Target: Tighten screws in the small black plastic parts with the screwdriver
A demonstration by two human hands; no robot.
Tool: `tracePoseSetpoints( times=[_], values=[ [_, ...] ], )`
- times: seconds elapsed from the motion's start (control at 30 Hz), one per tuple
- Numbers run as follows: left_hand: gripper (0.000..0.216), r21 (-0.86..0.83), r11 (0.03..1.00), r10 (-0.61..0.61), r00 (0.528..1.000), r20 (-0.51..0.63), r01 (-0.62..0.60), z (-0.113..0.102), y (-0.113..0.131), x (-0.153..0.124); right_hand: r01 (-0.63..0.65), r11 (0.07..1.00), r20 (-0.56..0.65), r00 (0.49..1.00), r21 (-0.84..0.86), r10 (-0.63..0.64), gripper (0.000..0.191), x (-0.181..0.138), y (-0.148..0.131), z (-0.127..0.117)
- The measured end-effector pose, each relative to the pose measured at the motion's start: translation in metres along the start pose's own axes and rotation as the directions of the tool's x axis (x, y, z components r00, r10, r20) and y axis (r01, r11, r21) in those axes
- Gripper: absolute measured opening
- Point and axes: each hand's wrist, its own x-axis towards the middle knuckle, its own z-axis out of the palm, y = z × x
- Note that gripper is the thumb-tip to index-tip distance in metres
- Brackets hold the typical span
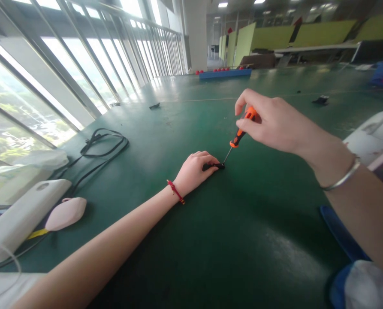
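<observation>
My left hand (196,171) rests on the green tabletop (185,240), its fingers closed around a small black part (214,165). Most of that part is hidden under my fingers; its right end sticks out past the thumb. In my right hand (271,122) is an orange and black screwdriver (242,128), gripped by the handle between thumb and fingers. The tool leans, and its thin metal shaft runs down to the exposed end of the black part. The tip appears to touch it there.
Black cable (106,146), a white box-like object (33,214) and a pale pink case (66,213) lie at left. Small black pieces (154,106) (321,100) sit farther back. A blue tray (225,74) with red items stands at the far edge. Blue objects (342,231) are lower right.
</observation>
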Motion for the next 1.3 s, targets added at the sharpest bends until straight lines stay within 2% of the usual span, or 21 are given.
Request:
tracePoseSetpoints(
  times=[0.1, 0.13, 0.2, 0.3, 0.4, 0.43, 0.57, 0.63, 0.73, 0.77, 0.87, 0.97, 1.07, 1.1, 1.17, 1.23, 1.3],
  values=[
    [0.015, 0.022, 1.0, 0.003, 1.0, -0.006, -0.002, 0.001, 0.001, 0.0, -0.01, 0.998, 0.036, 0.999, -0.054, 0.012, 0.034, -0.002, -0.004, -0.003],
    [0.015, 0.029, 1.0, 0.004, 1.0, -0.005, -0.004, 0.001, 0.001, 0.0, -0.018, 0.998, 0.04, 0.999, -0.06, 0.021, 0.032, -0.003, -0.005, -0.004],
    [0.016, 0.038, 0.999, 0.008, 1.0, -0.001, -0.008, 0.001, 0.001, 0.0, -0.03, 0.999, 0.035, 0.999, -0.031, 0.032, 0.008, -0.004, -0.008, -0.004],
    [0.016, 0.046, 0.999, 0.012, 1.0, -0.002, -0.012, 0.001, 0.001, 0.0, -0.018, 0.999, 0.01, 1.0, 0.039, 0.018, 0.002, -0.005, -0.01, -0.003],
    [0.02, 0.041, 0.999, 0.019, 1.0, -0.005, -0.019, 0.001, 0.001, 0.0, 0.015, 1.0, 0.007, 1.0, 0.002, -0.015, 0.029, -0.005, -0.01, -0.002],
    [0.02, 0.035, 0.999, 0.022, 1.0, -0.003, -0.022, 0.001, 0.0, 0.0, 0.017, 1.0, 0.014, 1.0, -0.018, -0.016, 0.031, -0.005, -0.01, -0.002],
    [0.02, 0.023, 0.999, 0.032, 0.999, 0.01, -0.033, 0.001, 0.0, 0.0, 0.017, 1.0, 0.038, 0.999, -0.014, -0.017, 0.002, -0.006, -0.011, -0.004],
    [0.02, 0.017, 0.999, 0.038, 0.999, 0.008, -0.038, 0.001, -0.001, 0.0, 0.026, 1.0, 0.049, 0.998, 0.011, -0.027, 0.008, -0.008, -0.012, -0.005],
    [0.02, 0.005, 0.999, 0.04, 0.999, 0.003, -0.04, 0.0, -0.001, 0.0, 0.013, 1.0, 0.061, 0.998, -0.023, -0.012, 0.038, -0.008, -0.013, -0.005],
    [0.02, 0.0, 0.999, 0.037, 0.999, 0.005, -0.037, 0.0, -0.002, 0.0, 0.009, 0.999, 0.064, 0.998, -0.038, -0.006, 0.038, -0.008, -0.013, -0.005],
    [0.02, -0.017, 1.0, 0.024, 1.0, 0.015, -0.024, 0.0, -0.002, 0.0, 0.004, 1.0, 0.065, 0.998, -0.019, -0.002, 0.009, -0.007, -0.013, -0.005],
    [0.02, -0.023, 1.0, 0.015, 1.0, 0.02, -0.015, -0.001, -0.002, 0.0, 0.0, 1.0, 0.049, 0.999, -0.014, 0.0, 0.01, -0.005, -0.013, -0.004],
    [0.019, -0.02, 1.0, 0.01, 1.0, 0.02, -0.009, -0.001, -0.002, 0.0, -0.004, 0.997, 0.077, 0.997, -0.077, 0.01, 0.031, -0.004, -0.014, -0.003],
    [0.019, -0.021, 1.0, 0.007, 1.0, 0.022, -0.007, -0.001, -0.002, 0.0, -0.005, 0.997, 0.077, 0.997, -0.081, 0.011, 0.029, -0.004, -0.013, -0.003],
    [0.02, -0.024, 1.0, 0.004, 1.0, 0.024, -0.003, -0.001, -0.002, 0.0, 0.005, 0.998, 0.069, 0.998, -0.057, -0.001, 0.008, -0.004, -0.013, -0.003],
    [0.02, -0.028, 1.0, 0.007, 1.0, 0.023, -0.007, -0.001, -0.002, 0.0, 0.017, 1.0, 0.058, 0.998, -0.027, -0.015, 0.017, -0.005, -0.011, -0.002],
    [0.021, -0.032, 0.999, 0.015, 1.0, 0.016, -0.014, 0.0, -0.002, 0.0, 0.032, 0.999, 0.062, 0.998, -0.036, -0.03, 0.015, -0.005, -0.011, -0.002]
  ],
)
